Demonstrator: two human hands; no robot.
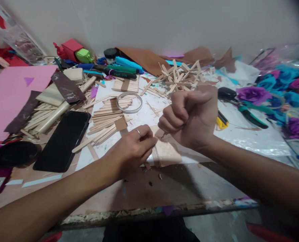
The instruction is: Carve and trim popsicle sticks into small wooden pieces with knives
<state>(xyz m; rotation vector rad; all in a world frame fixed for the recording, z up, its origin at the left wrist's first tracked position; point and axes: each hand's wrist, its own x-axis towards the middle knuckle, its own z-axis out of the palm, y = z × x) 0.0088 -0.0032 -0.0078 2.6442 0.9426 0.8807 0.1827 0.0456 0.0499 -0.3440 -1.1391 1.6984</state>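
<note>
Here the left hand (131, 149) pinches the edge of a small stick panel (165, 153), which lies flat near the worktop's (144, 188) front edge. The right hand (189, 116) hovers just above it, fingers curled into a tight fist; whether they grip anything, I cannot tell.

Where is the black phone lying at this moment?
Head view, left side: the black phone lies flat beside the craft sticks, left of the left hand.
</note>
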